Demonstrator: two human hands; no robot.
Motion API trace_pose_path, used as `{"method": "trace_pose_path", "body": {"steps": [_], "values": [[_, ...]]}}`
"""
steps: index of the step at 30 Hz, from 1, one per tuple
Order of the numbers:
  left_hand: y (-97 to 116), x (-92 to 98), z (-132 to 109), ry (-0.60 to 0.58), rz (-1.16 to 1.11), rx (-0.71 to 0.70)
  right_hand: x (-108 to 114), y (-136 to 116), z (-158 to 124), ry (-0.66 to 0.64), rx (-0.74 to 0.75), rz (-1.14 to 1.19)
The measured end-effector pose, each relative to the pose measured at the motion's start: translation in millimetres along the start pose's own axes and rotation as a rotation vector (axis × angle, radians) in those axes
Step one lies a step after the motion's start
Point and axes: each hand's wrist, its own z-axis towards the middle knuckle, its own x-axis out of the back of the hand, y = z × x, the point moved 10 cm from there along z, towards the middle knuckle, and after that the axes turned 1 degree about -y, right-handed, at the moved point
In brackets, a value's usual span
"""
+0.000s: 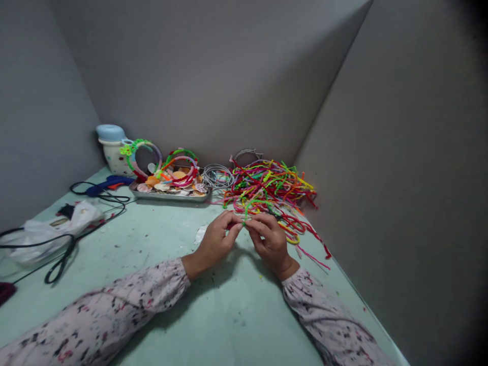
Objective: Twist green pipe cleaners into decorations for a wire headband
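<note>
Between my two hands, above the middle of the table, is a green pipe cleaner [247, 209] with a loop curving up and to the right. My left hand [218, 238] pinches it between thumb and forefinger. From the other side my right hand [270, 241] pinches the same pipe cleaner, fingertips almost touching those of the left. The pinched part is mostly hidden by the fingers. Just behind the hands lies a tangled heap of colourful pipe cleaners [269, 183], with red and yellow strands trailing to the right.
A metal tray [171, 197] of seashells stands at the back, with fuzzy wrapped rings [144, 160] on it. Coiled wire [218, 177] lies beside it. Further left are a lidded container [114, 152], a blue glue gun [104, 185], black cords [70, 249] and a white plastic bag [41, 236]. Grey walls enclose the table.
</note>
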Motion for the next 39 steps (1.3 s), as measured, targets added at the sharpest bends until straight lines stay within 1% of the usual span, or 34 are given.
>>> {"method": "trace_pose_path", "body": {"steps": [15,23,30,34,39], "values": [[11.5,1.5,-2.6,0.027,0.159,-0.129,-4.0,0.5,2.0,-0.031,-0.02,-0.005],[14.6,2.3,-3.7,0.046,0.22,-0.167,-6.2,2.2,2.3,-0.044,-0.031,-0.001],[14.6,1.4,-4.0,0.04,0.252,-0.166,-9.5,4.7,0.9,-0.07,-0.041,-0.005],[15.4,1.8,-4.7,0.048,0.284,-0.168,-9.7,2.5,2.8,-0.074,-0.031,-0.005],[20.1,2.2,-4.6,0.067,0.342,-0.202,-10.5,1.0,4.5,-0.084,-0.027,-0.014]]}}
